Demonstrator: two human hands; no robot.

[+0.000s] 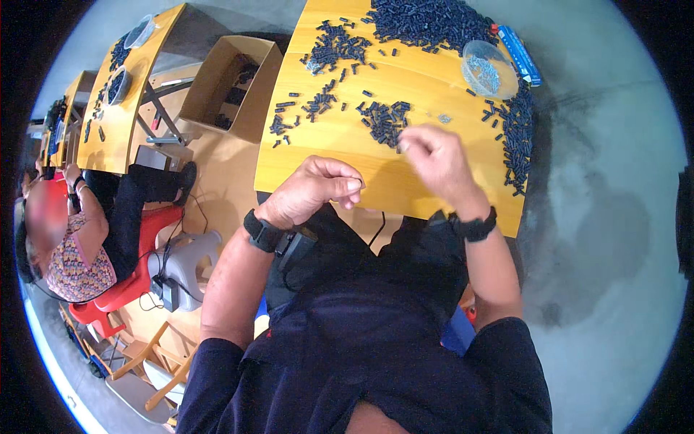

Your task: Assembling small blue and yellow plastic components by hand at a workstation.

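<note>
My left hand (322, 191) is closed in a pinch above the near edge of the yellow table (325, 148). A tiny dark bit shows at its fingertips, too small to name. My right hand (438, 163), slightly blurred, has its fingers curled together beside a small pile of short black cylindrical parts (384, 121). Whatever lies between its fingertips cannot be made out. Right of that pile lies a little cluster of small silvery pieces (444, 118). A clear round tub (490, 70) farther back contains many small pale metallic pieces.
A large heap of black parts (426, 23) covers the far side, with more along the right edge (517, 137). A blue box (519, 56) lies at the back right. Left of the table stands an open cardboard box (230, 87). Another person (72, 246) sits at a neighbouring table.
</note>
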